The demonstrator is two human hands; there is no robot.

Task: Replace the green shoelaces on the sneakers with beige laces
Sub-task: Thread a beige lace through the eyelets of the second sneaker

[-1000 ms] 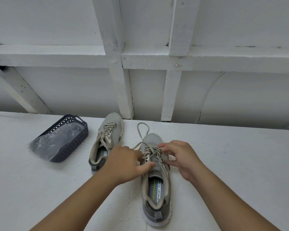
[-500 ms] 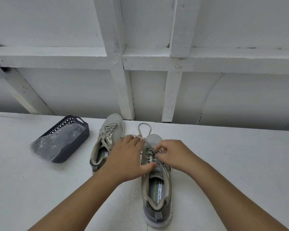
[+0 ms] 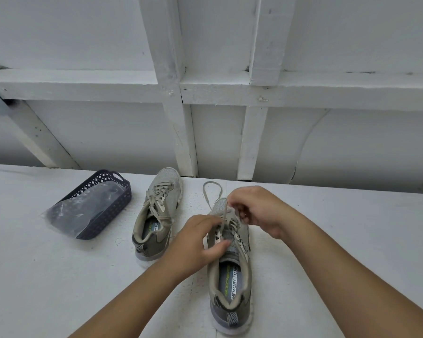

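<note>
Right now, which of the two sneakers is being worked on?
The nearer sneaker: both hands, left hand and right hand, pinch its lace. The far sneaker lies untouched beside the basket.

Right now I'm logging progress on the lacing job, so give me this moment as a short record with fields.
near sneaker: on the table, toe pointing away, being laced
lace: beige, a loop lies on the table past the toe
left hand: on the sneaker's left side, fingers pinch the lace
right hand: over the toe end, fingers curled on the lace
far sneaker: to the left, already laced in beige, untouched
basket: dark, far left, holds a clear plastic bag
green laces: none that I can make out
</note>
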